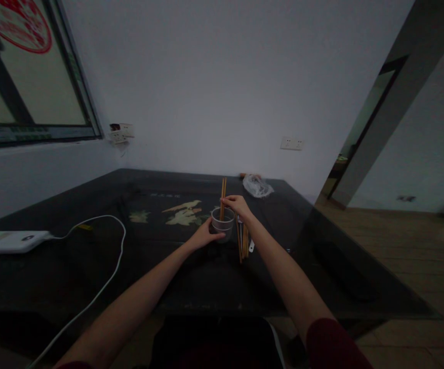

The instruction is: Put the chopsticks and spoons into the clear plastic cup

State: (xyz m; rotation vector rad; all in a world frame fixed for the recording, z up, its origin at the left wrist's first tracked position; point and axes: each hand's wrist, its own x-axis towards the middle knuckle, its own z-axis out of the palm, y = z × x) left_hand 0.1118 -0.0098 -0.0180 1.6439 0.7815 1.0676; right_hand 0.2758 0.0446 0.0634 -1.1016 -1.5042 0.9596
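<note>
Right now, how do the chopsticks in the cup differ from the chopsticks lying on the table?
The held chopsticks stand nearly upright in the clear cup; the loose chopsticks lie flat on the table beside it. The right hand pinches the held chopsticks; no hand touches the loose chopsticks. The left hand grips the clear cup. Both are thin brown sticks.

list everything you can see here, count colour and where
table: 1, dark, fills foreground
cup: 1, clear, table centre
chopsticks: 2, wooden, upright in cup
loose sticks: several, wooden, flat, right of cup
device: 1, white, table's left edge
cable: 1, white, runs from device
bag: 1, clear plastic, table's far edge
socket: 1, white, back wall
window: 1, dark frame, upper left
left hand: 1, holds cup
right hand: 1, pinches chopsticks
</note>
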